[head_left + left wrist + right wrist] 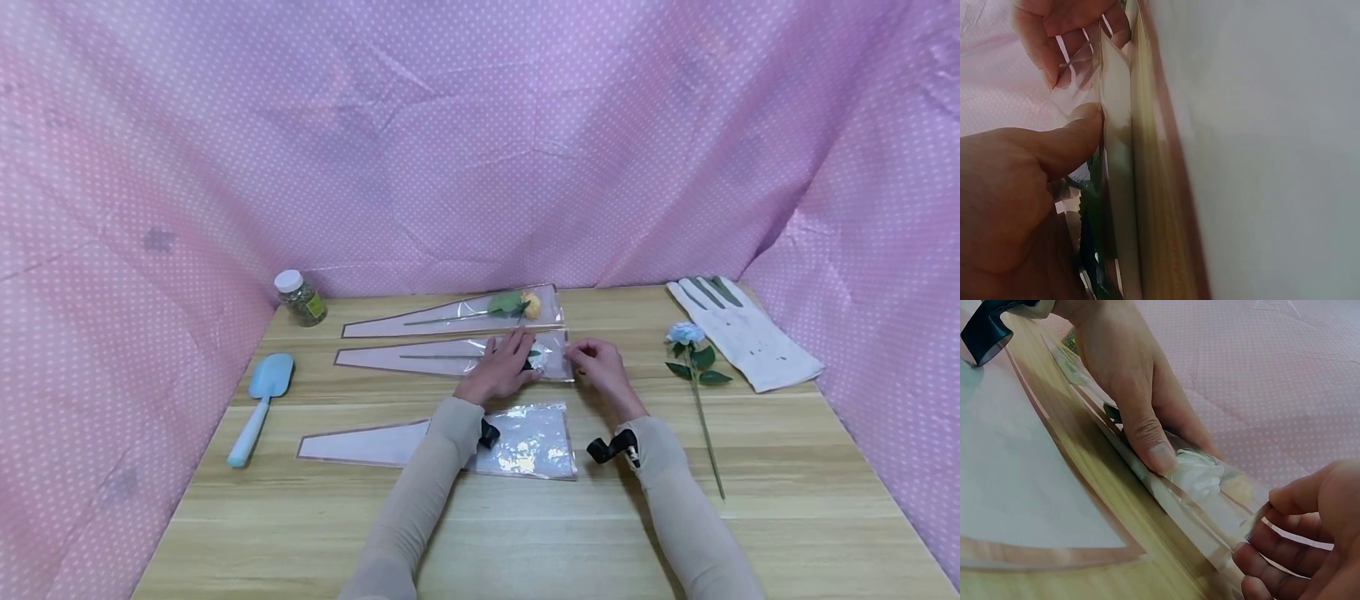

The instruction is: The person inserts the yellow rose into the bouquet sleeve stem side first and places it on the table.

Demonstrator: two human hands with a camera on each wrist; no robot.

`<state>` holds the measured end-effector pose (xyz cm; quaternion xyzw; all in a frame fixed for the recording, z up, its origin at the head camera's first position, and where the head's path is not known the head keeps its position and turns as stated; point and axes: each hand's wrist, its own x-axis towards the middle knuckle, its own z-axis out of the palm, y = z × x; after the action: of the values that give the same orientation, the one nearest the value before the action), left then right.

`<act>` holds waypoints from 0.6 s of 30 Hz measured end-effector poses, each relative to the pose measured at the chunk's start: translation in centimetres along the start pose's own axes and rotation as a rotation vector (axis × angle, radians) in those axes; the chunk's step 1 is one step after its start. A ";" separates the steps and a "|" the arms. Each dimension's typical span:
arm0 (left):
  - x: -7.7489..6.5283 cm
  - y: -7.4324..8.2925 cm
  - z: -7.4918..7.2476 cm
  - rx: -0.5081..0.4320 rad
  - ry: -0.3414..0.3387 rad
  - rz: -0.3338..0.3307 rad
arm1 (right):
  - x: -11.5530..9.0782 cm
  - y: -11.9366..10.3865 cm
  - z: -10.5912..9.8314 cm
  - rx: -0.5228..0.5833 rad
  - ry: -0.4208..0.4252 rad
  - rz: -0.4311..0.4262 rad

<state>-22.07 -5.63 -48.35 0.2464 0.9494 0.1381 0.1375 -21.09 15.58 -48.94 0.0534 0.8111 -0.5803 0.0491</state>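
My left hand (501,365) lies across a clear tapered flower sleeve (367,358), the middle one of three, and presses it down. Inside it is a white rose (1197,475), its stem pointing left and its head partly under my fingers. In the right wrist view, the left thumb (1161,456) rests on the film beside the bloom. At the sleeve's wide right end, my right hand (602,364) pinches the edge of the clear film between thumb and fingers. The left wrist view shows the film drawn up at that end.
Behind lies another sleeve (390,325) holding a yellow rose (531,305); an empty sleeve (525,442) lies nearer, under the left forearm. To the right are a blue rose (686,333) and white gloves (765,350). A blue trowel (272,377) and a lidded jar (302,302) stand left.
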 end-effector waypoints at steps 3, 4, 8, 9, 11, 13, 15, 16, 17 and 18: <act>0.0 -0.2 0.0 0.000 0.012 -0.001 | 0.0 -0.2 0.0 -0.032 -0.011 -0.015; 0.0 -0.3 0.0 0.001 0.015 -0.001 | 0.0 -0.2 0.0 -0.038 -0.013 -0.019; 0.0 -0.5 -0.2 -0.025 0.034 0.003 | 0.0 -0.4 -0.2 -0.067 -0.027 -0.045; 0.0 -0.6 -0.3 -0.031 0.041 0.006 | -0.1 -0.4 -0.3 -0.071 -0.030 -0.057; -0.1 -0.6 -0.5 -0.047 0.066 0.013 | -0.4 -0.6 -0.7 -0.085 -0.024 -0.077; -0.5 -0.5 -0.9 -0.057 0.109 0.020 | -0.7 -0.7 -1.1 -0.101 -0.005 -0.103; -1.0 -0.4 -1.3 -0.070 0.163 0.020 | -1.2 -0.9 -1.6 -0.109 0.012 -0.122; -1.3 -0.2 -1.5 -0.081 0.193 0.019 | -1.4 -0.9 -1.9 -0.116 0.025 -0.133; -1.6 -0.1 -1.6 -0.091 0.221 0.019 | -1.7 -1.1 -2.1 -0.118 0.032 -0.145; -2.0 0.0 -1.8 -0.102 0.249 0.018 | -2.0 -1.1 -2.4 -0.119 0.034 -0.151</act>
<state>-20.96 -6.98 -46.33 0.2284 0.9487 0.2168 0.0298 -19.37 17.42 -46.84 -0.0009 0.8465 -0.5323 -0.0055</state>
